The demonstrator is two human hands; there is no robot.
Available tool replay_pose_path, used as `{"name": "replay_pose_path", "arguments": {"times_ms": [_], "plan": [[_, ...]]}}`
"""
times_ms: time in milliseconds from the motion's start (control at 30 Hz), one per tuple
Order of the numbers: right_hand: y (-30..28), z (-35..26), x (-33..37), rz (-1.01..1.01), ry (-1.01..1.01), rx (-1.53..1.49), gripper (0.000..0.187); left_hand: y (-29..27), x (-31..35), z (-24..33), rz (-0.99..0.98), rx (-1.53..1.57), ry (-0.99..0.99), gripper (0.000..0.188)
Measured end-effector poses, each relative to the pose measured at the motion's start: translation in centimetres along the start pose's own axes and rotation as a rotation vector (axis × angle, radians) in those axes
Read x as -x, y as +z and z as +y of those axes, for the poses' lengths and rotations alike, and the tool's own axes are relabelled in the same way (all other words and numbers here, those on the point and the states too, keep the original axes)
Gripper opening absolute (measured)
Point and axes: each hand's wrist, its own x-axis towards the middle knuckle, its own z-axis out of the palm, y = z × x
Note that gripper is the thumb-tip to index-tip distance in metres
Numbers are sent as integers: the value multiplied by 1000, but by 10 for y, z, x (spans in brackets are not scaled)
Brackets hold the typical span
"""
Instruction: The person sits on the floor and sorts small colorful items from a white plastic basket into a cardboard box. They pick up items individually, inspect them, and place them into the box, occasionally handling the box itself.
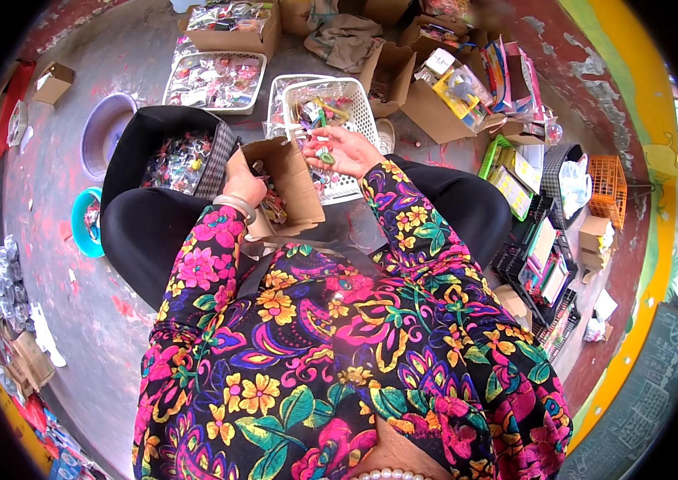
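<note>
My left hand, with a pale bangle at its wrist, grips the left side of a small open cardboard box in my lap. Small colourful pieces lie inside the box. At the box's far right corner, my right hand is turned partly palm up, its fingers curled on a small green piece; its exact kind is too small to tell. Just beyond that hand stands a white perforated basket holding colourful small items. Left of the box, a black bin holds many little plastic-wrapped pieces.
A white tray of packaged trinkets sits far left of centre, near a purple basin and a turquoise basin. Cardboard boxes stand at the far right. A green basket, black crates and an orange crate line the right.
</note>
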Motion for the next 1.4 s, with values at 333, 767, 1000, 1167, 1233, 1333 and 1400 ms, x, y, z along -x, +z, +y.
{"name": "replay_pose_path", "arguments": {"times_ms": [333, 767, 1000, 1167, 1233, 1333, 1400], "plan": [[-1, -9, 6, -104, -154, 46, 40, 0, 4, -1, 41, -35, 40, 46], [-17, -8, -3, 8, -307, 71, 26, -3, 6, 2, 20, -59, 6, 49], [31, 28, -2, -105, -187, 293, 22, -2, 5, -1, 16, 0, 19, 58], [30, 20, 3, -180, -227, 317, 30, -8, 11, 5, 0, 18, 17, 61], [27, 12, 7, -217, -221, 146, 27, -11, 16, 7, 4, 25, 30, 60], [19, 3, 8, -261, -252, -46, 19, -11, 16, 7, 1, -9, 17, 58], [13, 2, 6, -235, -269, -168, 17, -7, 12, 3, 6, -27, 1, 52]]}}
